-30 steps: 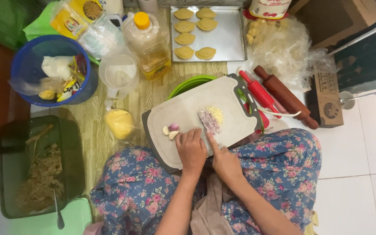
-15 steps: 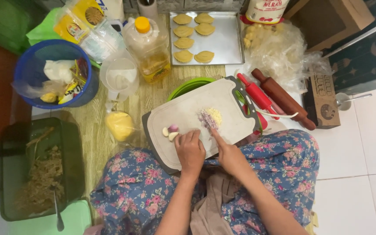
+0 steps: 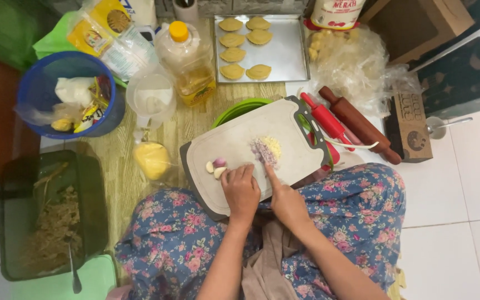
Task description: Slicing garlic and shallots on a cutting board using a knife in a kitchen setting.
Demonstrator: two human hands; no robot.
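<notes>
A grey cutting board lies across my lap. On it sits a small pile of chopped shallot and garlic. A whole shallot and two garlic cloves lie at the board's near left. My left hand rests fingers-down on the board just right of those cloves, holding nothing. My right hand has its index finger stretched toward the pile and seems to grip a small knife; its blade is barely visible at the pile.
Behind the board are a green bowl, a metal tray of folded pastries, an oil bottle, a measuring jug and a blue basket. Two rolling pins lie right. A dark bin with noodles stands left.
Both hands stay at the board's near edge. The right hand has shifted slightly at the chopped pile; the view has moved a little.
</notes>
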